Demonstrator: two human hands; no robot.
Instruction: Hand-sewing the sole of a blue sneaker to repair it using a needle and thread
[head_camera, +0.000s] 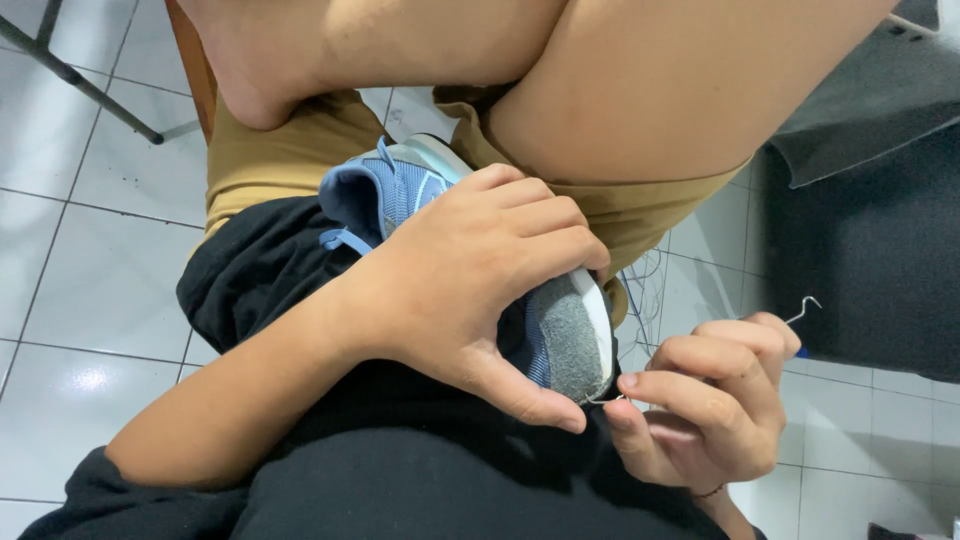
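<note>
Hands (480, 290) over half-hidden blue shoe (400, 190)

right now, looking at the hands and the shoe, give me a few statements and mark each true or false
1. The left hand grips a blue shoe. True.
2. The shoe rests on the floor. False: it sits on the person's lap, above the tiled floor.
3. The right hand pinches a thin thread at the shoe's toe. True.
4. The right hand is empty. False: it holds a tool with a hooked metal tip.
5. The shoe is red. False: it is blue with a grey toe and white sole.
</note>
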